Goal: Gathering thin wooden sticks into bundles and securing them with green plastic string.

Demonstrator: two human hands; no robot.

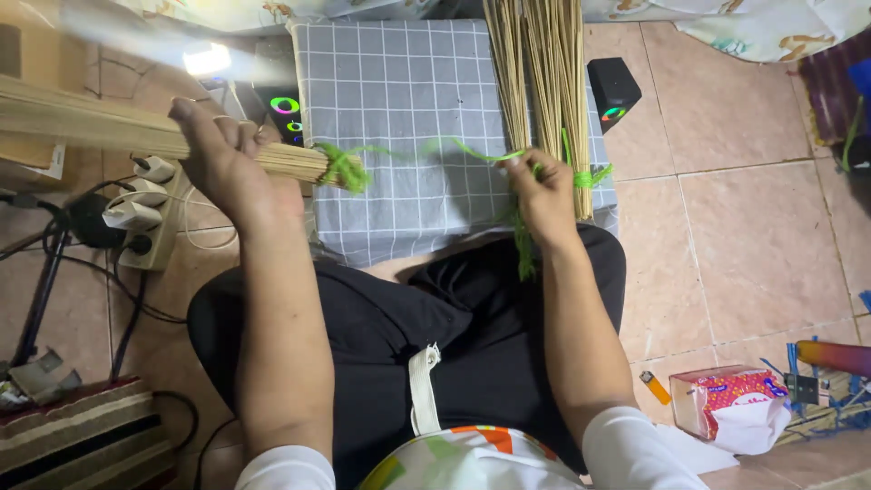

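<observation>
My left hand [227, 159] grips a bundle of thin bamboo sticks [91, 127] that stretches off to the left, its end wrapped in green plastic string [343, 168]. The string runs rightward over a grey checked cushion [399, 100] to my right hand [543, 195], which pinches it tight. Beside my right hand lies a second stick bundle [544, 82], tied with green string near its lower end and running up out of view.
A white power strip with plugs [145, 213] and black cables lie at the left. Two small black speakers [613, 91] with coloured lights flank the cushion. A tissue box [726, 404], an orange lighter [655, 387] and blue string sit at the lower right on the tiled floor.
</observation>
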